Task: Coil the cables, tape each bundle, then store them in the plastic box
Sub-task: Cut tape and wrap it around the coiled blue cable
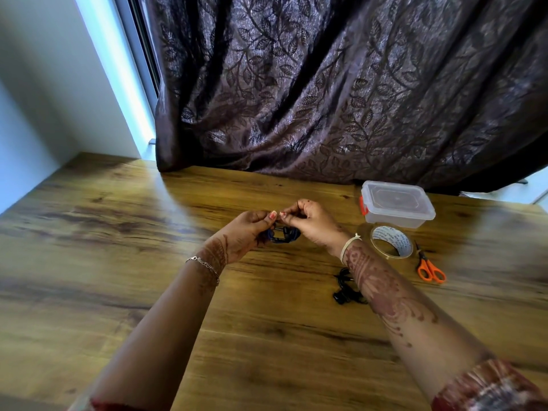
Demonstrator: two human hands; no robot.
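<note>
— What's nearest?
— A patterned sleeve (489, 387), both forearms stretched over the desk (118, 247).
— The cable?
— A blue cable bundle (283, 236) is above mid-desk. The left hand (249, 229) grips it with curled fingers; the right hand (311, 221) pinches its top.
— Around it?
— A black cable (344, 289) lies beside the right forearm. Tape roll (391, 241), scissors (430, 266) and lidded plastic box (397, 203) sit rightward.

A: Daylight pours in far left beside the curtain (341, 84), pale and bluish.
B: Soft sheen on the table (98, 221), curtain folds dark.
A: Centre's fairly sharp, shadows faint.
B: Edges bend and smear; the near sleeve (489, 387) blurs.
</note>
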